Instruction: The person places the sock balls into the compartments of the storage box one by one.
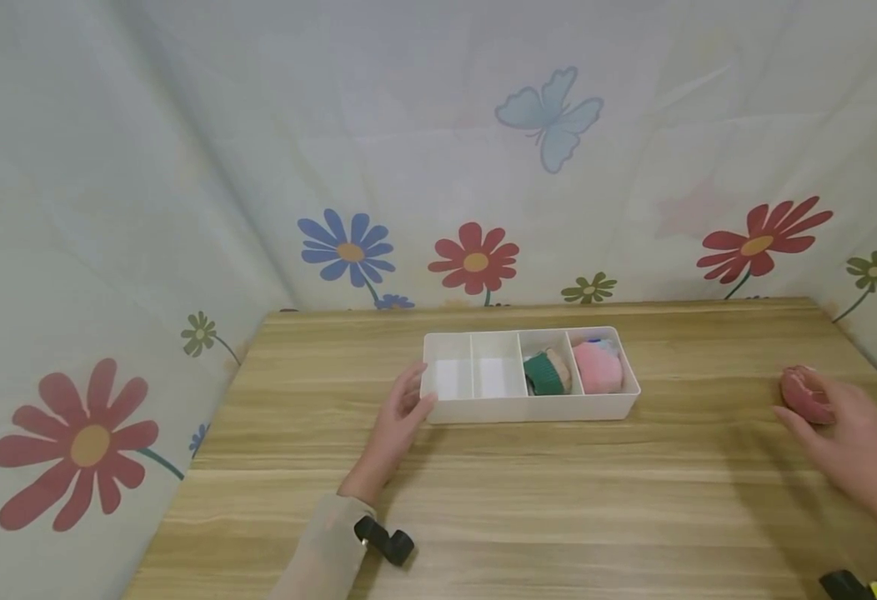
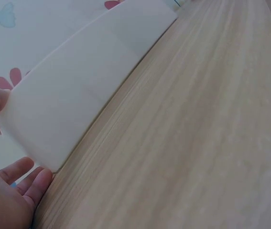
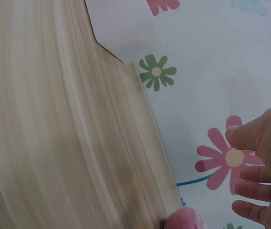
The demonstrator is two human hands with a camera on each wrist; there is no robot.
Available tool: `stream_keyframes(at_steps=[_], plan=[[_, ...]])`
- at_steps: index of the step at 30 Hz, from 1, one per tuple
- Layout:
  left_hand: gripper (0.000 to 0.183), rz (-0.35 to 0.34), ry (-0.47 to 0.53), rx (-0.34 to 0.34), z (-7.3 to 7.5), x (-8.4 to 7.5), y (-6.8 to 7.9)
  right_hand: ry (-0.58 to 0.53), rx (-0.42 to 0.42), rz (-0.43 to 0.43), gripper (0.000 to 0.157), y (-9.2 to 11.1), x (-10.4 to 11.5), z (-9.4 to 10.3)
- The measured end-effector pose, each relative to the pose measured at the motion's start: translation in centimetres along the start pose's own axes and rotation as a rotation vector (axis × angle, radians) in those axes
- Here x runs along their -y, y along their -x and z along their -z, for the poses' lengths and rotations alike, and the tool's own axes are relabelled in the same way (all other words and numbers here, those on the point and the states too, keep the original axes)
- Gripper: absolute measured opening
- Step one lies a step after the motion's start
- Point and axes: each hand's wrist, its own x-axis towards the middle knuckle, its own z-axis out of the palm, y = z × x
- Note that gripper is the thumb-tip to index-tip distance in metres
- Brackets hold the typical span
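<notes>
A rounded pink bundle [image 1: 800, 398] lies near the wood-grained table's [image 1: 543, 500] right edge, right fingers [image 3: 254, 191] parted beside it. Left fingers [image 1: 407, 382] rest loosely against a white box [image 1: 528, 408], flowered cloth [image 1: 408, 125] behind.

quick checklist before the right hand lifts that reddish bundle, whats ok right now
1. White tray upright on the table: ok.
2. Left hand touching the tray: ok, it is at the left end.
3. Room in the tray: ok, bare floor shows in the two left compartments; the green and beige bundle and the pink bundle sit in the two right ones.
4. Right hand at the reddish bundle: ok, right beside it.
5. Right fingers closed around it: not ok, the right wrist view shows them open.
6. Fingertips touching it: cannot tell.
</notes>
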Motion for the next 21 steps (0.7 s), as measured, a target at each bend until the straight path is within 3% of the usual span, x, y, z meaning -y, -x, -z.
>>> stream_keyframes(at_steps=[9,11,17,21], plan=[[0.053,0.004,0.021,0.000,-0.1,-0.1,0.0,-0.020,-0.025,-0.048,0.058,0.8,-1.9,1.7],[0.052,-0.002,0.020,-0.003,-0.1,-0.1,0.0,-0.027,-0.066,-0.058,0.061,1.4,-4.0,1.0],[0.052,-0.010,0.001,-0.007,-0.1,-0.1,0.1,-0.029,-0.153,-0.112,0.068,3.1,-13.1,-2.3],[0.053,-0.011,-0.003,-0.007,-0.1,-0.1,0.1,-0.090,-0.174,-0.157,0.070,3.8,-15.3,-2.8]])
